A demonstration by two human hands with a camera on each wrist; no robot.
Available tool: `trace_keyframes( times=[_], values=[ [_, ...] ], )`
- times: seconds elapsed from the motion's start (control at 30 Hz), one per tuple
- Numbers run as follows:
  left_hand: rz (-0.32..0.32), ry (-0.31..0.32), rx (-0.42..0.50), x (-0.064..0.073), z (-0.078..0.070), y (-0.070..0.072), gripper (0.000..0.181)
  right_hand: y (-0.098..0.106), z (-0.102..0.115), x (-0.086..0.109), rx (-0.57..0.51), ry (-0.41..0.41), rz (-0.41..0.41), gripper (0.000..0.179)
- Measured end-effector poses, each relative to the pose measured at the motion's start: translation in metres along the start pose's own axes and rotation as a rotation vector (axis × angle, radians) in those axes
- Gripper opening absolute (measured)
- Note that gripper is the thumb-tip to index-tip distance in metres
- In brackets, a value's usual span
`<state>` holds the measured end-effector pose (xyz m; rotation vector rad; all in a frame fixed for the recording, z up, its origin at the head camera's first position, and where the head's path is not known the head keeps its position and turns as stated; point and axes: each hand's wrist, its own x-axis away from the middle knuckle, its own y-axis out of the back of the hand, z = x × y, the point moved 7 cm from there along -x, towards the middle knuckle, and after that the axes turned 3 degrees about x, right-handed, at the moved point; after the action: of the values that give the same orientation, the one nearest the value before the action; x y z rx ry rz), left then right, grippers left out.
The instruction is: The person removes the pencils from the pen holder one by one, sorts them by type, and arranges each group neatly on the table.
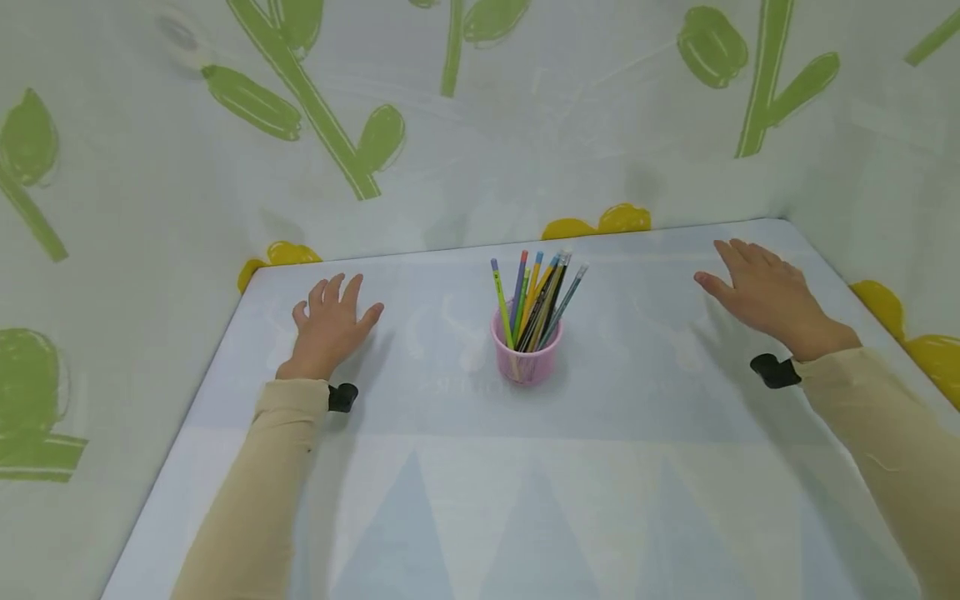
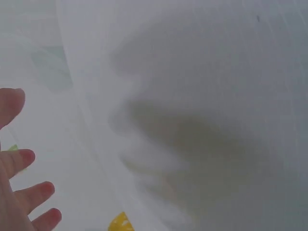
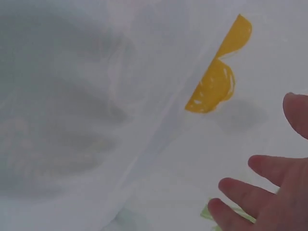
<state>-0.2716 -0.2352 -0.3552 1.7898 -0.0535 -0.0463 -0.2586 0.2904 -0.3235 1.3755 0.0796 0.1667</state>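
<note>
Back from the far edge of the desk (image 1: 442, 408), roughly midway between its two far corners, stands a pink cup (image 1: 527, 371), upright and holding a loose bunch of pencils (image 1: 534, 302). A yellow-green pencil (image 1: 502, 304) leans toward the left edge and a grey-blue one (image 1: 567, 300) toward the right; the rest crowd between them, their lower ends down in the cup.

Near the far left corner, the person's left hand (image 1: 327, 325) is spread wide, fingers apart and a little bent, with nothing in it. Toward the far right corner, the right hand (image 1: 776, 296) is also wide, fingers stretched out, thumb standing off, and likewise holds nothing. Both hands are well apart from the cup and, by their shadows, seem raised above the desk.

The cup looks like thin plastic: probably light, fairly stiff and a bit slick, and likely top-heavy with so many pencils rising past its rim. Its side wall below the rim would be the surest place to take hold, fingers round it and kept level. The pencils should be light, stiff and apt to roll; a single one is best pinched near its upper end, where it fans clear of the others
</note>
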Motion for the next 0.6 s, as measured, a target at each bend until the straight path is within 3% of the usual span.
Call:
trace_keyframes(
  times=[0.1, 0.3, 0.47, 0.6],
  values=[
    [-0.02, -0.053, 0.1, 0.0, -0.015, -0.006, 0.063, 0.0, 0.001, 0.002, -0.072, -0.025, -0.084, 0.069],
    [0.073, -0.098, 0.458, 0.009, -0.045, -0.037, 0.055, -0.012, 0.013, 0.008, -0.321, -0.075, -0.199, 0.057],
    [0.094, -0.149, 0.729, 0.015, -0.075, -0.05, 0.053, -0.03, 0.039, 0.005, -0.528, -0.051, -0.279, 0.047],
    [0.142, -0.182, 0.942, 0.018, -0.103, -0.052, 0.054, -0.045, 0.064, -0.001, -0.712, -0.039, -0.301, 0.042]
  ],
)
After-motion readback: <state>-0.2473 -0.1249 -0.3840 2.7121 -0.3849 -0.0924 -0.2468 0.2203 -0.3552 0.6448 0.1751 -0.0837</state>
